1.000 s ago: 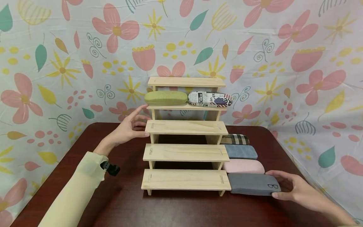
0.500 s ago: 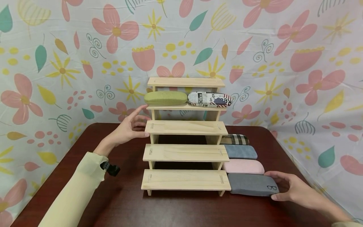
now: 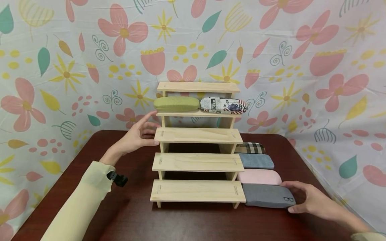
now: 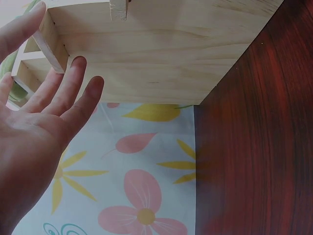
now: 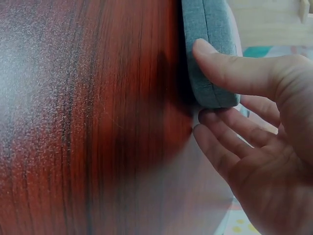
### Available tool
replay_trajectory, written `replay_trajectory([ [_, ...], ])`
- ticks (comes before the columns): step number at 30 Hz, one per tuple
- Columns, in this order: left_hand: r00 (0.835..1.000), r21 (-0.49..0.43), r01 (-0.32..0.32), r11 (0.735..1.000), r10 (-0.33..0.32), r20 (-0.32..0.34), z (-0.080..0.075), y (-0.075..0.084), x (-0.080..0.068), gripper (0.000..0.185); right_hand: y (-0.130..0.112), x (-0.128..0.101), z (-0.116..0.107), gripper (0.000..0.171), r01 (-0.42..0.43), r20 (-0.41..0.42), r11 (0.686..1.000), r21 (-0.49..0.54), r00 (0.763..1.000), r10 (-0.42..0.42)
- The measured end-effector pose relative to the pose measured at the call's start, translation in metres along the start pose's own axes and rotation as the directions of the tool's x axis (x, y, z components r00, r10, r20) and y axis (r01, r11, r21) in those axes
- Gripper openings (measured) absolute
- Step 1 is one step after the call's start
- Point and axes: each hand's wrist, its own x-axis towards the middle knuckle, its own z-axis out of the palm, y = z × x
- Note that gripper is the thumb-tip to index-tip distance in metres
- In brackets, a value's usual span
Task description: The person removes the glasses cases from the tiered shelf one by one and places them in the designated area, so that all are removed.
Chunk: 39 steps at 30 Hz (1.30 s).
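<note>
A tiered wooden display rack [image 3: 197,190] stands on the table. My left hand [image 3: 135,135] is at its left side, fingers spread and lightly bent, with the index fingertip at an upper shelf and the thumb at the corner of the shelf below. In the left wrist view the fingertips [image 4: 77,62] overlap the rack's wooden end pieces. My right hand [image 3: 315,202] holds the right end of a grey glasses case [image 3: 266,195] with a small glasses print. Its thumb [image 5: 205,47] presses the near side, and the other fingers lie round the end and far side.
A green glasses case [image 3: 176,104] and a newsprint-patterned case [image 3: 223,105] lie side by side on an upper shelf. Right of the rack, behind the grey case, sit a pink case [image 3: 259,176], a blue case [image 3: 256,161] and a plaid case [image 3: 250,148]. A flowered cloth [image 3: 193,40] hangs behind.
My right hand and the grey glasses case have shifted slightly left, toward the rack. My left hand keeps its place.
</note>
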Motion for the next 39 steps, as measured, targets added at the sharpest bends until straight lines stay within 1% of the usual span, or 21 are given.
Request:
replay_trajectory([
  [5,1.000,-0.002,-0.003,1.000,0.003,0.004,0.000,0.000,0.000,0.107,0.000,0.001,0.001,0.075,-0.007,-0.002,1.000,-0.017,1.000,0.007],
  [14,1.000,-0.010,-0.004,1.000,0.004,0.004,0.002,0.002,0.001,0.107,0.001,0.002,0.000,0.075,-0.023,0.035,0.998,0.064,0.999,0.021],
  [21,1.000,-0.003,-0.011,1.000,0.011,0.005,0.001,-0.002,0.001,0.107,0.001,0.004,-0.001,0.076,-0.038,0.051,0.997,0.067,0.998,0.035],
  [27,1.000,-0.002,-0.001,1.000,0.001,0.005,0.001,-0.001,0.000,0.107,0.001,0.003,-0.001,0.075,-0.036,0.062,0.996,0.085,0.998,0.031],
  [31,1.000,0.003,0.006,1.000,-0.006,0.007,0.001,0.000,0.000,0.106,0.003,0.002,-0.002,0.073,0.006,0.040,0.998,0.059,0.999,-0.008],
  [35,1.000,0.001,0.009,1.000,-0.009,0.010,0.001,0.000,0.000,0.106,-0.001,0.002,-0.010,0.070,0.073,-0.012,0.997,-0.012,0.997,-0.074],
  [39,1.000,-0.004,0.009,1.000,-0.009,0.008,0.000,0.002,0.000,0.107,-0.014,0.009,-0.023,0.067,0.136,-0.083,0.983,-0.124,0.986,-0.147],
])
